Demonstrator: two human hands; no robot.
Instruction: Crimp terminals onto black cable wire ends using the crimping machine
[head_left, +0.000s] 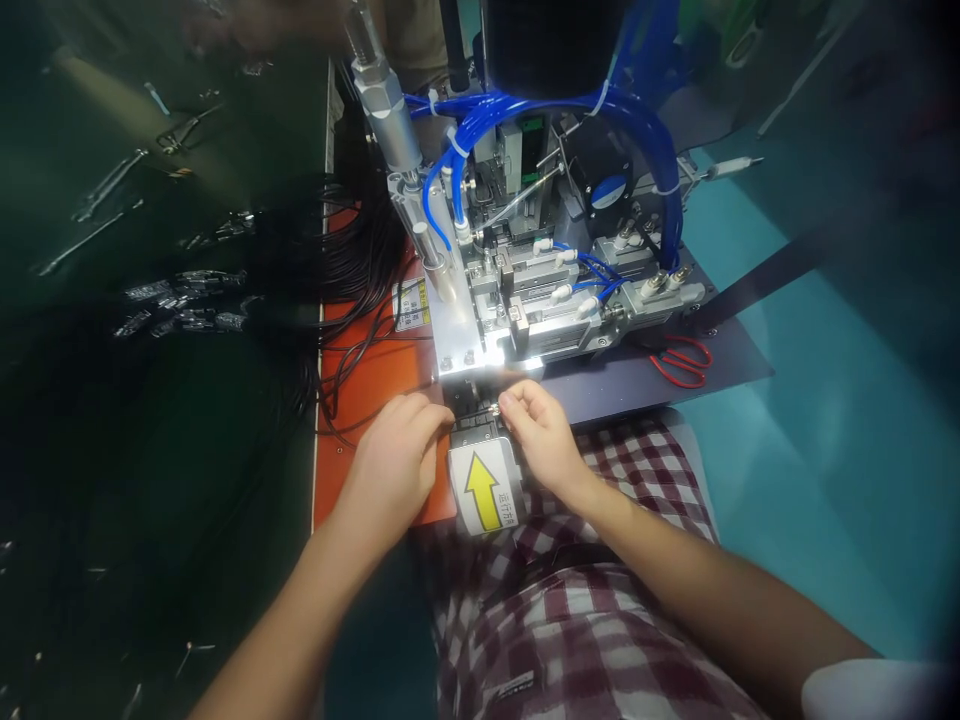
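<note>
My left hand (394, 460) is curled, its fingertips pressed against the left side of a small black fixture (474, 418) at the front of a metal machine (517, 290). My right hand (538, 428) pinches a small shiny part at the fixture's right side; what it is I cannot make out. Just below the fixture sits a white plate with a yellow arrow (485, 488) that points toward the machine. A thin black cable (360, 350) runs from the left toward the fixture; whether my left hand holds it is hidden.
Blue air hoses (525, 115) loop over the machine. A heap of black cables (337, 250) lies on the orange mat (360, 395) at left. Red-handled scissors (682, 362) rest on the dark base plate at right. Connector-tipped cables (180, 300) lie on the dark bench.
</note>
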